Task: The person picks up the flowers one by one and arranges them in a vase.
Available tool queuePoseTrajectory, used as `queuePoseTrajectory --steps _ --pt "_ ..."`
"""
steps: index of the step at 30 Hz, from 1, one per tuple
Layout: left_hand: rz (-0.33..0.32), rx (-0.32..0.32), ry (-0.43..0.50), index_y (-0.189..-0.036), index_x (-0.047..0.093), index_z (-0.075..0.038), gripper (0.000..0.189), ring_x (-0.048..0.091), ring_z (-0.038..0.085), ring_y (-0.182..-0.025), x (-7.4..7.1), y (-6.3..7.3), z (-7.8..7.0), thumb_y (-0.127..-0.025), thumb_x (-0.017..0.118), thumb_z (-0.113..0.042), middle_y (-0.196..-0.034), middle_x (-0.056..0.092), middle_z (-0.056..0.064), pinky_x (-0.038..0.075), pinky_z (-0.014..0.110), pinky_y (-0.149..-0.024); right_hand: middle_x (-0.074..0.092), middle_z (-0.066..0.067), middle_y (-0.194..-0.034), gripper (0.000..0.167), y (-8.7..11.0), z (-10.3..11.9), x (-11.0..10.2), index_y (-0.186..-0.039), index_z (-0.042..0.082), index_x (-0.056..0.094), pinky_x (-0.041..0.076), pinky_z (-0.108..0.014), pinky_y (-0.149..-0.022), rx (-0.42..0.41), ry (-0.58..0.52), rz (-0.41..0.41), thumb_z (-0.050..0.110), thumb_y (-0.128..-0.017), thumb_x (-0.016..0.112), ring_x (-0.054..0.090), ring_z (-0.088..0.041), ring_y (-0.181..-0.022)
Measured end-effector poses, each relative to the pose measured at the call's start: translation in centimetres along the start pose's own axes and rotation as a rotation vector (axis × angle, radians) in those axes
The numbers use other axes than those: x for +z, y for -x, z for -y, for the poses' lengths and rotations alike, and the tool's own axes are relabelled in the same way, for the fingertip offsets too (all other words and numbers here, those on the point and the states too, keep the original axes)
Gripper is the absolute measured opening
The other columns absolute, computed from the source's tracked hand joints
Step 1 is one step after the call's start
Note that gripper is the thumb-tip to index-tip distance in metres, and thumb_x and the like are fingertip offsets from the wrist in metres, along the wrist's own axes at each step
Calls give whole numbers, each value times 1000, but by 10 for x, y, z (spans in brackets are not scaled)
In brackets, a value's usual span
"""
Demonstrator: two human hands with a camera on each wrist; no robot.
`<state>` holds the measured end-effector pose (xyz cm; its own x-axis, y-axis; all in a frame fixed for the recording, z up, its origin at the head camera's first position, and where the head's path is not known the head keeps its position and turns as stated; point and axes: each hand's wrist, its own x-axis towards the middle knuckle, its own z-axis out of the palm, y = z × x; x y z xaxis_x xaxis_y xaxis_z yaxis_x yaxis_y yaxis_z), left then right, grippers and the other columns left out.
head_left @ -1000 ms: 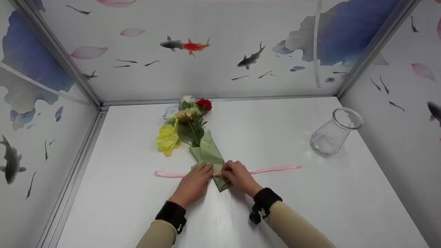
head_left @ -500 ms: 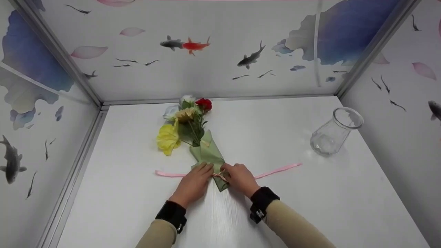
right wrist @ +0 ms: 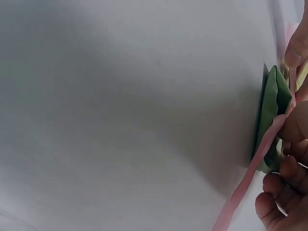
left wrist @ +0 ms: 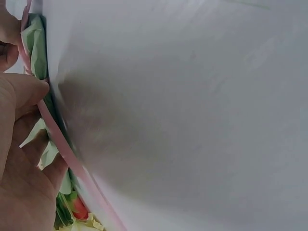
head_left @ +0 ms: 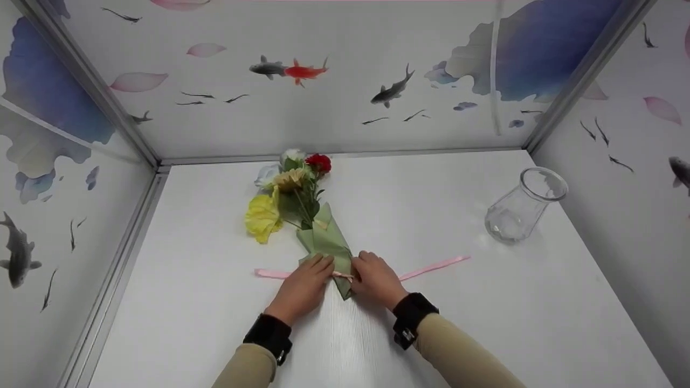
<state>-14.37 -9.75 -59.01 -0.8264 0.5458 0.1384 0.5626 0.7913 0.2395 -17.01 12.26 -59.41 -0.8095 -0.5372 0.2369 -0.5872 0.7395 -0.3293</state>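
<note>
Here's the pink ribbon (head_left: pixel 434 268), right across the middle of the worktop (head_left: pixel 161 302), laid over the narrow end of the green wrap (head_left: pixel 326 237), one tail pointing to the left edge, the other slanting up toward the right edge. Both hands are on it! The left hand (head_left: pixel 303 288) has its thumb pressing the ribbon to the paper, the other fingers bent and slightly apart in the left wrist view. And on the other side, the right hand (head_left: pixel 377 279) pinches the ribbon close against the wrap, thumb on top, the remaining fingers curled in. Knuckles near, just a strip of paper showing between the two hands.

Follow the wrap up and out come the flowers, heads near the far edge, left of centre: a yellow bloom (head_left: pixel 262 215) lowest and leftmost, a peach flower (head_left: pixel 291 179) above it, pale blooms (head_left: pixel 268 176) behind, and a red flower (head_left: pixel 318 163) to the right.

Out wide, near the right edge and toward the far right corner, stands the glass vase (head_left: pixel 515 207), well apart from the bouquet. Black wristbands (head_left: pixel 414 315) and tan sleeves (head_left: pixel 463 345) come in over the near edge, and beyond the far edge rises the back wall (head_left: pixel 345 124) with its printed fish.
</note>
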Motion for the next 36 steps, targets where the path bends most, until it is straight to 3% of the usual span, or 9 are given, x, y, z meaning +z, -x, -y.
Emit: queuePoseTrajectory --steps 5,11,14,20,26,30,36 --pt "20 -3 -1 -141 60 -1 38 49 34 -140 -1 0 -1 -104 57 -10 -150 55 13 42 48 -114 53 -4 -91 22 -2 -5 0 -77 10 55 43 -30 -68 -28 -112 4 6 -80 77 48 -18 -79" --pt "34 -12 0 -142 58 -1 39 49 35 -140 0 1 -1 -104 56 -10 -150 55 14 42 49 -113 47 5 -73 21 -1 -5 -5 -80 12 54 35 -27 -65 11 -241 91 4 -84 73 40 -12 -70" --pt "29 -14 7 -142 59 -1 39 49 35 -140 0 0 0 -104 56 -11 -150 54 13 42 47 -113 52 7 -74 17 2 -5 -8 -88 14 57 34 -28 -68 32 -224 116 7 -87 73 42 -11 -70" --pt "24 -14 10 -141 59 -1 38 49 34 -140 0 -1 0 -104 56 -10 -151 54 12 42 47 -114 69 1 -90 17 12 -14 -15 -106 12 65 38 -34 -77 35 -166 112 8 -91 71 59 -17 -81" --pt "62 -22 -5 -144 57 -2 41 47 32 -142 0 -1 -1 -104 56 -8 -153 52 11 40 45 -115 69 -1 -88 19 20 -32 -24 -106 9 68 37 -37 -79 114 -192 61 -1 -90 67 55 -14 -72" --pt "66 -16 -22 -144 56 0 41 47 32 -142 1 0 -1 -104 57 -8 -153 51 12 40 45 -115 62 2 -81 13 25 -43 -28 -100 9 66 38 -39 -79 226 -191 60 0 -91 67 47 -14 -69" --pt "55 -4 -32 -143 56 0 41 47 32 -142 1 0 0 -104 56 -8 -153 52 12 40 45 -115 61 3 -80 6 32 -58 -34 -93 11 64 47 -41 -77 393 -203 46 6 -94 67 50 -15 -72"
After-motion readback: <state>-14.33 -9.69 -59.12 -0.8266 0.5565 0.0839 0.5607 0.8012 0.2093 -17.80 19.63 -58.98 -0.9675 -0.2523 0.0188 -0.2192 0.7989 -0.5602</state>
